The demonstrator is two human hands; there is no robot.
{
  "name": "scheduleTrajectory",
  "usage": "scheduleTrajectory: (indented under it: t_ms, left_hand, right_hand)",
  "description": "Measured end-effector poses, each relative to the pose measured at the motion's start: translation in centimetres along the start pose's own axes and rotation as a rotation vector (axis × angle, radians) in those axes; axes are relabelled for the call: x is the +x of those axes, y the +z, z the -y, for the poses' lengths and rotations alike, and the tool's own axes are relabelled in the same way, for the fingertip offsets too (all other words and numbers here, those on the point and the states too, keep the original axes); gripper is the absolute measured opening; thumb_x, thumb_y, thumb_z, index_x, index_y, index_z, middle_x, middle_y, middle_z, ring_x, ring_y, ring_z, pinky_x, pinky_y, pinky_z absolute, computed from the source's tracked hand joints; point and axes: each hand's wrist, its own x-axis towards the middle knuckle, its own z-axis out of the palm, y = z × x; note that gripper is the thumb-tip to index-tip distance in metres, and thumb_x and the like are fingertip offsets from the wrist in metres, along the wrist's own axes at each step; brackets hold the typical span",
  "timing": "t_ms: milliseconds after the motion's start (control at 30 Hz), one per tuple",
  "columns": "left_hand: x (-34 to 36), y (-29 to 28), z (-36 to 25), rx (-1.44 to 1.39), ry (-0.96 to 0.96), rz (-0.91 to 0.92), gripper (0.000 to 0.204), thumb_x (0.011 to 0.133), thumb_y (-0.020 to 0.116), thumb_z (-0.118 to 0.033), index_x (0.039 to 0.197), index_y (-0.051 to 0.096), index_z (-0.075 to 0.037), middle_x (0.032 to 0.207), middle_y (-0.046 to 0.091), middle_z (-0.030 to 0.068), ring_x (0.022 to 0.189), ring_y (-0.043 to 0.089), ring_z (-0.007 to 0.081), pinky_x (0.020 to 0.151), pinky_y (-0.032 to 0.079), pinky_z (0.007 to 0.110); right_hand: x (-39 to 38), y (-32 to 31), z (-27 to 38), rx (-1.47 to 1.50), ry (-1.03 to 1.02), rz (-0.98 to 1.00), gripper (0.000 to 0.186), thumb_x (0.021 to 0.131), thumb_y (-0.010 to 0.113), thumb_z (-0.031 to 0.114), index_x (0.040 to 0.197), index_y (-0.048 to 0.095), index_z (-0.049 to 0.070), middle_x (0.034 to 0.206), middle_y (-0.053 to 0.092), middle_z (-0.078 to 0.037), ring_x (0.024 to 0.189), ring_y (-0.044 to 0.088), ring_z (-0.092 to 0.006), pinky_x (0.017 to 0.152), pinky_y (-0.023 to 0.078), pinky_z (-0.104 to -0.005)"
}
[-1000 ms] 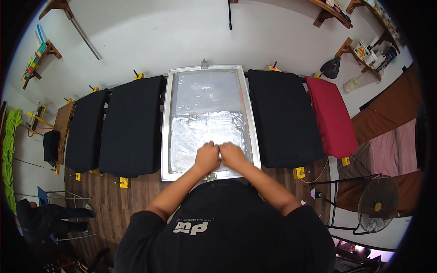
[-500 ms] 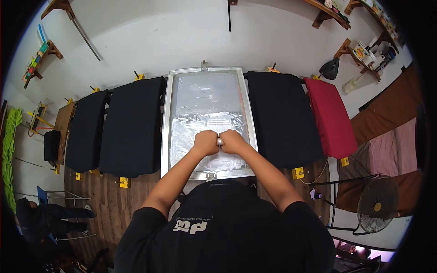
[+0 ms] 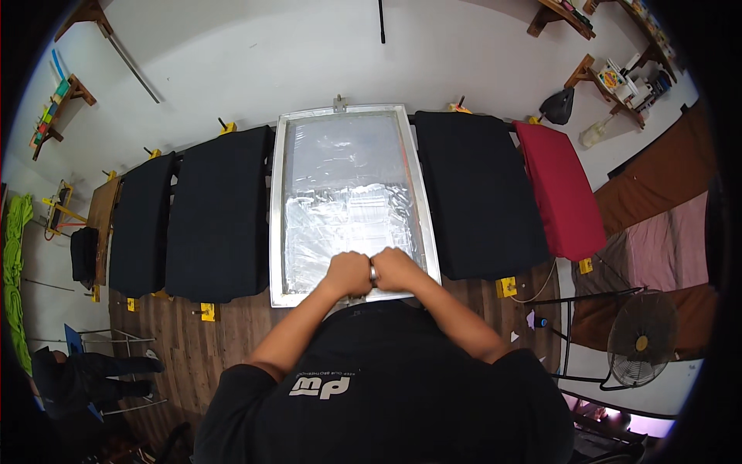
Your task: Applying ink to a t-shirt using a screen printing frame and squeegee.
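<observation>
Both my fists are closed side by side over the near end of a silver-framed printing screen [image 3: 277, 209]. My left hand [image 3: 348, 274] and my right hand [image 3: 396, 271] grip a squeegee [image 3: 374, 273]; only a bit of its silver handle shows between them, and its blade is hidden. Shiny, streaked ink or film covers the nearer part of the mesh [image 3: 348, 209], while the far part looks duller grey. A metal clip [image 3: 339, 103] stands at the middle of the frame's far edge.
Black cloth-covered boards [image 3: 220, 213] flank the screen, with another black board [image 3: 481, 193] and a red one [image 3: 562, 189] to the right. Yellow clamps [image 3: 506, 288] hold them. A fan [image 3: 640, 332] stands at lower right; a person [image 3: 85, 375] is at lower left.
My two fists have slid toward me together, from the screen's lower middle to its near edge, still gripping the squeegee. The whole view has shifted slightly.
</observation>
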Motion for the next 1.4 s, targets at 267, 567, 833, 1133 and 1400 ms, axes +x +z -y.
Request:
scheduleTrajectory:
  t_ms: [267, 567, 833, 1133, 1400]
  left_hand:
    - [0.6, -2.1, 0.5, -0.057, -0.013, 0.153, 0.027, 0.071, 0.068, -0.025, 0.085, 0.076, -0.003, 0.091, 0.075, 0.0204, 0.087, 0.074, 0.0355, 0.078, 0.059, 0.044]
    - [1.7, 4.3, 1.6, -0.077, 0.100, -0.559, 0.023, 0.070, 0.075, -0.020, 0.083, 0.068, -0.003, 0.087, 0.063, 0.0164, 0.083, 0.064, 0.0357, 0.071, 0.055, 0.046]
    - [-0.2, -1.7, -0.1, -0.033, -0.099, 0.106, 0.030, 0.073, 0.068, -0.025, 0.094, 0.077, -0.005, 0.096, 0.075, 0.0215, 0.093, 0.074, 0.0357, 0.081, 0.060, 0.044]
    - [6.1, -2.0, 3.7, 0.014, -0.144, -0.184, 0.023, 0.069, 0.070, -0.029, 0.084, 0.078, -0.012, 0.084, 0.075, 0.0166, 0.083, 0.074, 0.0361, 0.076, 0.060, 0.045]
    - [2.3, -0.6, 1.8, -0.013, -0.041, -0.037, 0.030, 0.070, 0.073, -0.032, 0.083, 0.076, -0.004, 0.087, 0.074, 0.0212, 0.084, 0.074, 0.0374, 0.078, 0.060, 0.046]
  right_hand:
    - [1.1, -1.9, -0.7, 0.084, 0.019, 0.171, 0.022, 0.068, 0.070, 0.014, 0.084, 0.074, 0.000, 0.085, 0.072, -0.025, 0.085, 0.071, -0.0412, 0.078, 0.058, -0.0469]
    - [1.1, 1.6, -0.4, -0.100, 0.060, -0.248, 0.019, 0.072, 0.070, 0.011, 0.089, 0.068, 0.003, 0.091, 0.070, -0.016, 0.091, 0.067, -0.0343, 0.077, 0.057, -0.0470]
    - [0.4, -1.0, -0.1, 0.039, 0.014, 0.100, 0.020, 0.068, 0.070, 0.014, 0.082, 0.075, 0.001, 0.085, 0.072, -0.026, 0.083, 0.071, -0.0416, 0.078, 0.058, -0.0483]
    - [6.2, -3.0, -2.2, -0.067, 0.102, -0.075, 0.020, 0.067, 0.072, 0.017, 0.081, 0.075, 0.003, 0.086, 0.073, -0.023, 0.084, 0.072, -0.0389, 0.081, 0.059, -0.0462]
    - [2.8, -0.9, -1.0, -0.053, 0.026, 0.065, 0.019, 0.065, 0.072, 0.016, 0.077, 0.076, 0.003, 0.083, 0.072, -0.023, 0.081, 0.072, -0.0399, 0.078, 0.059, -0.0461]
